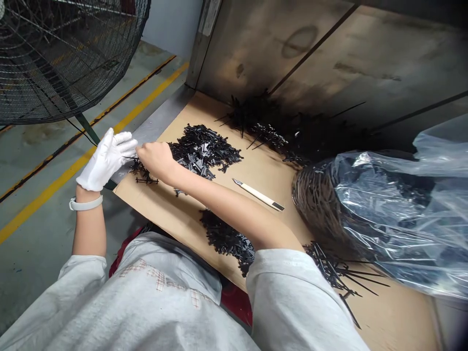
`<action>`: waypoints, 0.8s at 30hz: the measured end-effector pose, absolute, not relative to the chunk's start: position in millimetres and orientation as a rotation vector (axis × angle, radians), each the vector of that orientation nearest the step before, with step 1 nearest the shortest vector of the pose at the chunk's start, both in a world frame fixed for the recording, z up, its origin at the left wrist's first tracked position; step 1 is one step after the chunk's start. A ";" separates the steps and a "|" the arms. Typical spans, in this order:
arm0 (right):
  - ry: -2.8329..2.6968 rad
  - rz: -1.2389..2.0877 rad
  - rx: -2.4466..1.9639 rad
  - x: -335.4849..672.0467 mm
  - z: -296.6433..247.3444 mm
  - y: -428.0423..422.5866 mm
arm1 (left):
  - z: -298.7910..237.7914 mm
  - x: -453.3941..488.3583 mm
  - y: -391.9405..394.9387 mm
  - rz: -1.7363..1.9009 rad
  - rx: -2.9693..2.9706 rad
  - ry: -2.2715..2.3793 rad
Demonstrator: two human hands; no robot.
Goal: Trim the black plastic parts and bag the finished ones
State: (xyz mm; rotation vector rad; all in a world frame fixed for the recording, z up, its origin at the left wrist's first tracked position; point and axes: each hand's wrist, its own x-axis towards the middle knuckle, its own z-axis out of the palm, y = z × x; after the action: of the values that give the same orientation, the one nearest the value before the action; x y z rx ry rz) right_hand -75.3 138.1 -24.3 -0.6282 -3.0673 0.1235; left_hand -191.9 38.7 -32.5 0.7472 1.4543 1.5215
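Gloved left hand [102, 161] open at the bench's [157, 117] left edge, fingers extended, bare right hand [155, 158] curled beside it, cannot tell whether clamped on anything, small black parts [144, 180] just below, by the near left corner

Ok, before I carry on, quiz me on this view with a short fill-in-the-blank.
1. The left hand wears a white ____.
2. The bare hand is the person's ____ hand.
3. The pale slim tool lies on brown ____.
4. The caged machine at upper left is a ____.

Missing words: glove; right; cardboard; fan.
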 end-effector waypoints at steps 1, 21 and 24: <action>-3.070 0.121 -0.629 -75.6 -24.6 138.7 | -30.1 -192.6 37.4 1.536 0.747 1.479; -3.124 0.122 -0.484 -65.2 -2.6 163.3 | -51.7 -189.4 31.0 1.345 1.213 2.043; -3.086 0.163 -0.485 -63.4 -3.6 168.6 | -55.1 -193.6 28.6 1.573 0.966 1.893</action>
State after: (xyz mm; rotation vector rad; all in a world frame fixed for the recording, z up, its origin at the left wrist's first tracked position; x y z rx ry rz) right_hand -63.4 168.6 -3.6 -0.4845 -3.0855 0.1627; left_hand -193.6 28.6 -55.1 0.9657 1.8930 1.5729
